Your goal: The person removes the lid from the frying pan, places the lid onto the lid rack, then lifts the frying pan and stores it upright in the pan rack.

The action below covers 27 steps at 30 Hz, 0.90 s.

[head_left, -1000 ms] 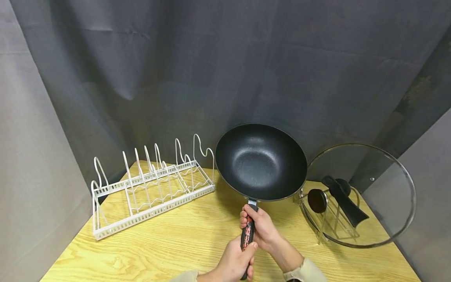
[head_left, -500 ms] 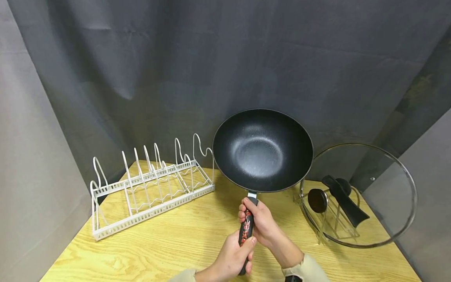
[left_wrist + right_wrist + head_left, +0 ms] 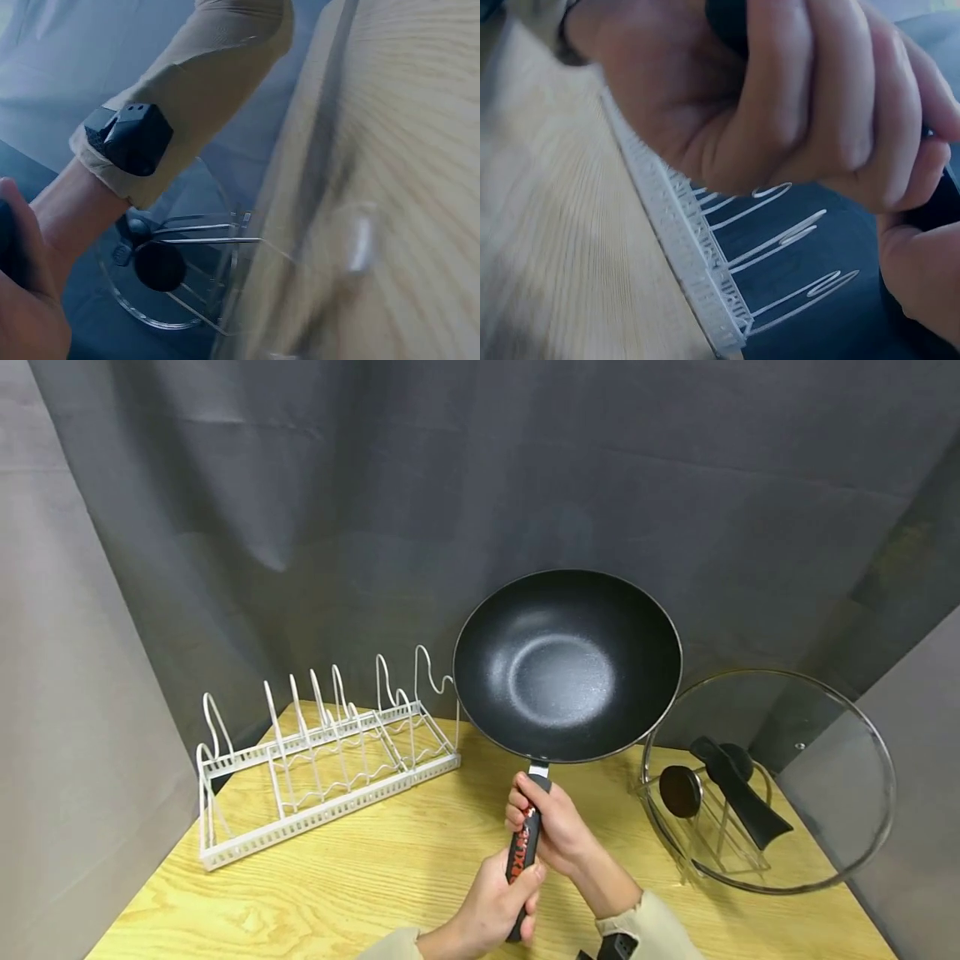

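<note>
Both hands hold the black handle (image 3: pixel 522 852) of a dark non-stick wok (image 3: pixel 566 652). My left hand (image 3: pixel 491 902) grips the lower end, its thumb lying across the handle. Higher up, my right hand (image 3: pixel 553 827) wraps the handle just under the metal neck. Raised above the table, the wok is tilted so its hollow inside faces the head camera. In the right wrist view, the curled fingers of the left hand (image 3: pixel 810 97) fill the top, with part of the right hand (image 3: pixel 926 277) at the right edge.
A white wire pan rack (image 3: pixel 330 793) with upright dividers stands on the wooden table (image 3: pixel 360 868) at left. At right, a large glass lid (image 3: pixel 832 810) with a metal rim and black handle leans on a wire stand (image 3: pixel 720 843). Grey curtain (image 3: pixel 360 527) hangs behind.
The wok has risen and shifted a little to the right, its inside turning more toward the head camera. Both hands keep their grip on the handle. Rack and lid stay where they were.
</note>
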Tool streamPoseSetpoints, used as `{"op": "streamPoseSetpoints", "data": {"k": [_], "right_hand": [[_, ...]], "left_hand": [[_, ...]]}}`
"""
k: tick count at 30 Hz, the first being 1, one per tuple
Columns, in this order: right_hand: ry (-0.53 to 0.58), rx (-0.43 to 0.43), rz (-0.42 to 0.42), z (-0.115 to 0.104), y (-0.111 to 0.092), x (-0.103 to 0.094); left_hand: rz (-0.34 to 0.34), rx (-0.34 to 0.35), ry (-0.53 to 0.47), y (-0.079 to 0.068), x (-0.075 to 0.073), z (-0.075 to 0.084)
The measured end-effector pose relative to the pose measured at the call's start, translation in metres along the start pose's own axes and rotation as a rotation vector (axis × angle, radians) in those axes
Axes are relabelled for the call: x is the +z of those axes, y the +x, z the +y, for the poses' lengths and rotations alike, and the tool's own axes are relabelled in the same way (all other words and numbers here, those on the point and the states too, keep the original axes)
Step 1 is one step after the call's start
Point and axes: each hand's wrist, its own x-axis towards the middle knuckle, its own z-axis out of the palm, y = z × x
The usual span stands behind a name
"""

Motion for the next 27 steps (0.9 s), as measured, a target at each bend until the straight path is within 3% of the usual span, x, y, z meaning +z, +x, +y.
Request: {"op": "streamPoseSetpoints", "data": {"k": [6,19,27], "right_hand": [[-0.248,-0.079,0.046,0.0056,-0.0017,-0.002],[-0.417,-0.16,0.102,0.0048,-0.003,-0.0012],[-0.576,-0.173,0.139,0.0016,-0.0008,0.0064]], "left_hand": [[0.032,-0.073,-0.023,-0.0024,0.0007,-0.0034],[0.079,-0.187,-0.047,-0.0005,0.0029,-0.0029],[0.207,-0.244,0.063,0.0051,0.0093,0.0025]]}}
